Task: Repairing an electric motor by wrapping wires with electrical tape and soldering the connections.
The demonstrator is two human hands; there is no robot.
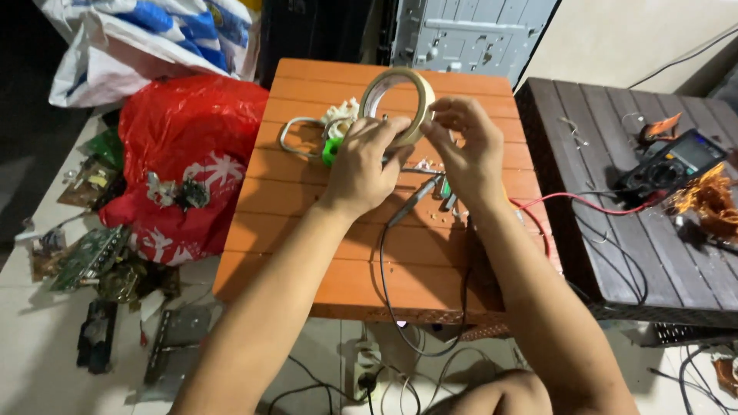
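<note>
Both my hands hold up a roll of beige tape (400,100) above an orange slatted table (307,253). My left hand (361,165) grips the roll's lower left edge. My right hand (465,150) pinches its right side with the fingertips. Under my hands lie a soldering iron (415,200) with a black cord, a green part (330,150) and a grey wire loop (296,138).
A dark slatted table (615,230) at the right carries a multimeter (669,165) with red and black leads and a copper coil (711,200). A red plastic bag (184,154), circuit boards (88,257) and metal parts lie on the floor at the left. A power strip (369,373) sits below the table.
</note>
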